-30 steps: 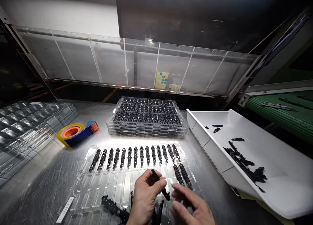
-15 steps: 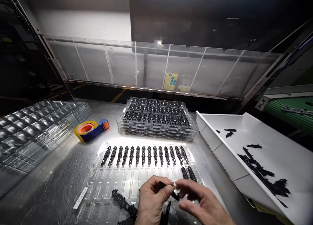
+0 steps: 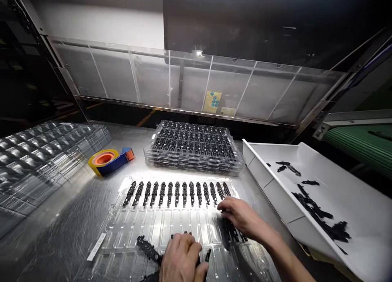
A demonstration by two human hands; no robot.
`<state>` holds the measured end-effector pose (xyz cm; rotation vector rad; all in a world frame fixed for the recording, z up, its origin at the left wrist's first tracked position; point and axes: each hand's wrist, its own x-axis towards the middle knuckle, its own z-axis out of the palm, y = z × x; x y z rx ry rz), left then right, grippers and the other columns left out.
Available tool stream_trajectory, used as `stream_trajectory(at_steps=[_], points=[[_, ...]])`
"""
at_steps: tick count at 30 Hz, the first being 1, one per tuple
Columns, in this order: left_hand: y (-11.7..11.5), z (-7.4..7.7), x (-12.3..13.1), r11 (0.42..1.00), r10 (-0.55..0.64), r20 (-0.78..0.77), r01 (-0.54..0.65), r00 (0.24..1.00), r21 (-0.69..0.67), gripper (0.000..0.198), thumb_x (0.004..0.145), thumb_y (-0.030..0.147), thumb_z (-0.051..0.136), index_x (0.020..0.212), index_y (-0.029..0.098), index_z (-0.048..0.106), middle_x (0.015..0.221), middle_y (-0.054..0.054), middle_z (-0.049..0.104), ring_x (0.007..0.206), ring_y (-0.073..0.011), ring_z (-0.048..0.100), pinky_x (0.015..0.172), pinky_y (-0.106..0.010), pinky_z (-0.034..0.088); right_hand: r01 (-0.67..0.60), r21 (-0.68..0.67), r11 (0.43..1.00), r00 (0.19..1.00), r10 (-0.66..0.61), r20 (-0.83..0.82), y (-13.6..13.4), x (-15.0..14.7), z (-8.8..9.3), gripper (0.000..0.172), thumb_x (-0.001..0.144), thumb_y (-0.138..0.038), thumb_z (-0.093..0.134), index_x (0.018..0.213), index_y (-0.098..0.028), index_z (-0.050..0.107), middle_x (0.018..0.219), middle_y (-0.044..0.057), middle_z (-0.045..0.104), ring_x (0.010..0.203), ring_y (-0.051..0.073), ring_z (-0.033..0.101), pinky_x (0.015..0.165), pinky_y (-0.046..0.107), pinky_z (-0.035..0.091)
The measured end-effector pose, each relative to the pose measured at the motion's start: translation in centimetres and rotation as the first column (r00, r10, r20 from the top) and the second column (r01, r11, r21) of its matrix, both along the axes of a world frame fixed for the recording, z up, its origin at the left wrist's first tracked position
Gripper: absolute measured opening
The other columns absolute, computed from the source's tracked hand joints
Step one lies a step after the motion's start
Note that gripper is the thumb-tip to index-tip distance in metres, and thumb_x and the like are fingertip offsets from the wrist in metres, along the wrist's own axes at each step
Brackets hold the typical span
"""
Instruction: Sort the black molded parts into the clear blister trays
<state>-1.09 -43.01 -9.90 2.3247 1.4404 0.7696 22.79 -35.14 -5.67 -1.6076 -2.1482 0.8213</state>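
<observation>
A clear plastic tray lies on the metal table in front of me. Its far row holds several black plastic strip parts. My right hand reaches over the right end of the tray's second row, fingers curled down onto a black part in a slot there. My left hand sits at the bottom edge, closed around a bundle of black strip parts that stick out to its left and right.
A stack of filled clear trays stands behind. A yellow and blue tape dispenser lies at left, beside stacked empty clear trays. A white chute with loose black parts runs along the right. A green conveyor is far right.
My right hand has moved away from the left hand and forward to the tray's second row with a black part. The left hand has dropped lower with its bundle.
</observation>
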Motion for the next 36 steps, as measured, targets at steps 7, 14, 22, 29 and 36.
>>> stream_trajectory(at_steps=[7,14,22,29,36], points=[[-0.2,-1.3,2.5,0.993,0.033,-0.312,-0.066,0.95,-0.097,0.029,0.059,0.021,0.081,0.084,0.018,0.065,0.093,-0.007,0.062,0.088,-0.0275,0.051,0.072,-0.039,0.036,0.056,0.252,0.966,0.994,-0.077,0.072,-1.0,-1.3,-3.1,0.017,0.09,-0.02,0.047,0.097,-0.02,0.063,0.1,0.008,0.063,0.088,0.022,0.059,0.075,0.036,0.049],[-0.2,-0.4,1.0,0.998,0.021,-0.136,-0.028,0.99,-0.047,0.018,0.082,0.007,0.049,0.086,0.019,0.062,0.092,-0.006,0.061,0.086,-0.0226,0.049,0.073,-0.037,0.036,-0.031,0.173,0.984,0.999,0.025,0.04,-7.7,-3.6,-3.5,0.023,0.091,-0.021,0.046,0.111,-0.024,0.058,0.098,0.007,0.061,0.086,0.02,0.057,0.073,0.032,0.05],[1.2,2.1,-1.3,0.976,-0.063,-0.208,0.017,0.976,-0.219,0.041,0.069,-0.005,0.045,0.095,0.021,0.062,0.11,-0.005,0.06,0.106,-0.0277,0.045,0.085,-0.042,0.037,-0.099,0.069,0.993,0.995,0.098,0.009,-8.3,-5.0,-2.4,0.015,0.08,-0.008,0.05,0.079,-0.021,0.058,0.091,0.003,0.059,0.086,0.018,0.054,0.073,0.03,0.044],[2.7,2.6,-1.1,0.934,-0.314,-0.268,0.245,0.911,-0.262,0.036,0.077,0.002,0.047,0.105,0.021,0.058,0.112,-0.005,0.061,0.111,-0.0287,0.046,0.09,-0.046,0.038,0.309,-0.201,0.93,0.92,-0.346,-0.185,-8.1,-1.9,-0.4,0.026,0.088,-0.045,0.047,0.098,-0.023,0.057,0.081,0.001,0.063,0.074,0.018,0.058,0.064,0.027,0.043],[3.8,2.9,-1.4,0.91,-0.409,-0.242,0.374,0.88,-0.179,0.013,0.083,0.009,0.054,0.08,0.019,0.062,0.092,-0.004,0.064,0.102,-0.0255,0.05,0.084,-0.041,0.04,0.408,-0.129,0.904,0.913,-0.407,0.035,-6.3,-4.2,-1.6,0.02,0.088,-0.034,0.043,0.092,-0.021,0.058,0.072,0.001,0.065,0.068,0.02,0.061,0.062,0.03,0.041]])
